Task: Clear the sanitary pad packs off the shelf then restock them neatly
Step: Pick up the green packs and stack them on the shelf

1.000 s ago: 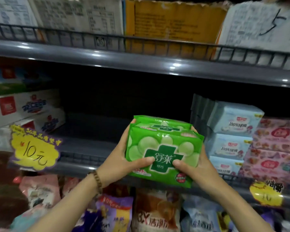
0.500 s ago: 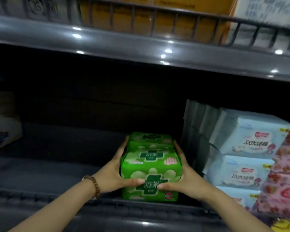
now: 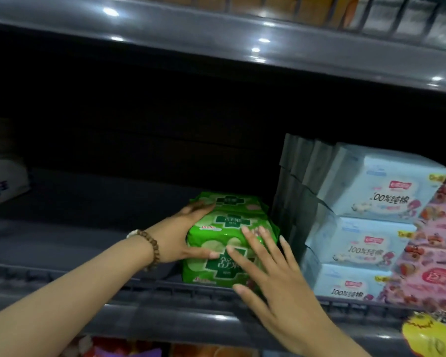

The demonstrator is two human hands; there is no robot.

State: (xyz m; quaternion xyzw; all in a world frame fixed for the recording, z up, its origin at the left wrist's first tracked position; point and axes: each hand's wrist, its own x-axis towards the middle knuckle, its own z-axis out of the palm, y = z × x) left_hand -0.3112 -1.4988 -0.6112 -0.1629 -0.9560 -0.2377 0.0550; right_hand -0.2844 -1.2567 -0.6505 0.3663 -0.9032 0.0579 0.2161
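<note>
The green packs (image 3: 229,238) sit stacked on the shelf (image 3: 75,228) between my hands, my left hand (image 3: 180,240) cupping their near side, my right hand (image 3: 276,274) released, flat against the front; they look light, soft and slick, so I'd grip both sides.
</note>
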